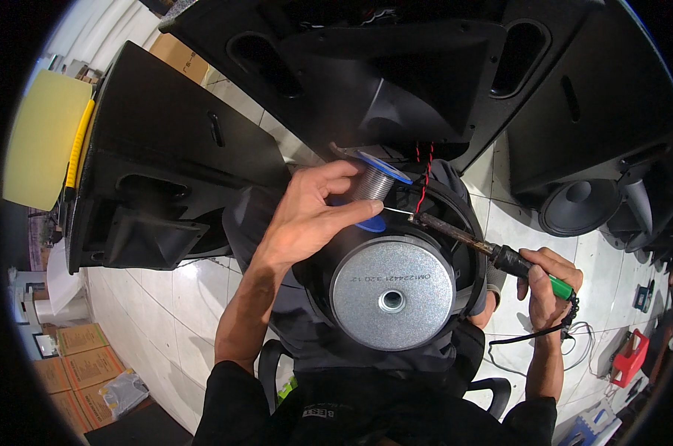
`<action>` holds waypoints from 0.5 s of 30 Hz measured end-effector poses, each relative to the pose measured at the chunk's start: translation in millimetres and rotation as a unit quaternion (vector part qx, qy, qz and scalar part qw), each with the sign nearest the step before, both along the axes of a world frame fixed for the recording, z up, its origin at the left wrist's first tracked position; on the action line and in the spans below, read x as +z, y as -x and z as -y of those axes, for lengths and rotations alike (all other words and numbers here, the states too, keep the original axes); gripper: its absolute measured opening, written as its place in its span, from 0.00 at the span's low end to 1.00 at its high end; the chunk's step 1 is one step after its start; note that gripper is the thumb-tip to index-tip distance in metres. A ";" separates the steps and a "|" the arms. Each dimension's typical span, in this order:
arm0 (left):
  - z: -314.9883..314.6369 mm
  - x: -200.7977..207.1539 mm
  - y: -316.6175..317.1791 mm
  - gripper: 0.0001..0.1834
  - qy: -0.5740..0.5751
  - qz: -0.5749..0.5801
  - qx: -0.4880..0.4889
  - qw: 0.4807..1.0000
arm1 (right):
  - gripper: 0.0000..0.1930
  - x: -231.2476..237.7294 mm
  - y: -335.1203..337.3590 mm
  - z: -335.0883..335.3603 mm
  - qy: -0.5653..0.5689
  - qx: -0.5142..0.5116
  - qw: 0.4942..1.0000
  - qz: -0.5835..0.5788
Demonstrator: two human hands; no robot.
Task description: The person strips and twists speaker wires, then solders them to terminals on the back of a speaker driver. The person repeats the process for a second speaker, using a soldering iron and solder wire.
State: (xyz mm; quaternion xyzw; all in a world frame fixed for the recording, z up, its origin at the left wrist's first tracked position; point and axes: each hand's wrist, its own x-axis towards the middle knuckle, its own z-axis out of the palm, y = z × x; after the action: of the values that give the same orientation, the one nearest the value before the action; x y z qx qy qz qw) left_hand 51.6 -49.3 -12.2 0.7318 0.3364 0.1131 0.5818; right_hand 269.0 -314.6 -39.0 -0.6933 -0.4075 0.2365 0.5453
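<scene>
A loudspeaker driver (393, 293) with a round silver magnet rests face down on my lap. My left hand (310, 212) is closed around a spool of solder (374, 187) with blue flanges, and a strand of solder reaches from it toward the driver's frame. My right hand (548, 286) grips a soldering iron (511, 260) with a green and black handle. The iron's tip meets, or nearly meets, the solder's end beside a red and black twisted wire (424, 186). That wire runs down from the large black speaker cabinet (396, 82) ahead; the exact joint is too small to make out.
Another black cabinet (165, 163) stands at the left, and one more (589, 104) at the right near a black cone (574, 207). The iron's cord (526, 338) loops at the right. Cardboard boxes (84, 364) are stacked lower left; a red object (630, 358) lies on the tiled floor.
</scene>
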 end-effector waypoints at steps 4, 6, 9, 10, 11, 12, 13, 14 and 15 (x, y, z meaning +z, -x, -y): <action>0.2 0.4 -1.3 0.23 -0.005 -0.009 -0.004 1.000 | 0.17 0.9 0.5 0.6 0.005 -0.003 1.000 -0.004; 0.3 -1.3 -1.6 0.23 -0.005 -0.004 -0.004 1.000 | 0.18 0.8 0.6 0.8 0.006 -0.004 1.000 -0.007; 0.9 -2.3 -1.4 0.22 -0.001 0.001 -0.002 1.000 | 0.18 0.9 0.7 0.5 0.010 -0.006 1.000 -0.008; 1.0 -2.4 -1.3 0.21 0.000 0.003 -0.001 1.000 | 0.18 1.7 1.1 0.1 0.013 -0.008 1.000 -0.008; 0.5 -2.4 -0.8 0.21 -0.004 0.000 0.000 1.000 | 0.18 2.3 1.2 -0.1 0.016 -0.009 1.000 -0.007; -0.6 -2.1 0.5 0.21 -0.009 -0.003 0.000 1.000 | 0.18 2.6 1.1 -0.2 0.016 -0.009 1.000 -0.006; -1.5 -1.6 1.9 0.21 -0.013 -0.005 0.001 1.000 | 0.18 2.9 1.1 -0.4 0.016 -0.009 1.000 -0.006; -2.1 -0.6 3.2 0.21 -0.004 0.000 0.007 1.000 | 0.18 2.9 1.1 -0.3 0.017 -0.009 1.000 -0.005; -2.1 1.4 4.9 0.20 0.006 0.005 0.013 1.000 | 0.19 2.6 1.0 -0.1 0.017 -0.010 1.000 -0.003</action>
State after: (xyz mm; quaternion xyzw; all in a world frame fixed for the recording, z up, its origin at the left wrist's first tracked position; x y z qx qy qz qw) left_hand 46.6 -47.1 -10.9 0.7233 0.3437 0.1221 0.5863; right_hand 268.0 -314.5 -36.4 -0.7062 -0.3946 0.2399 0.5367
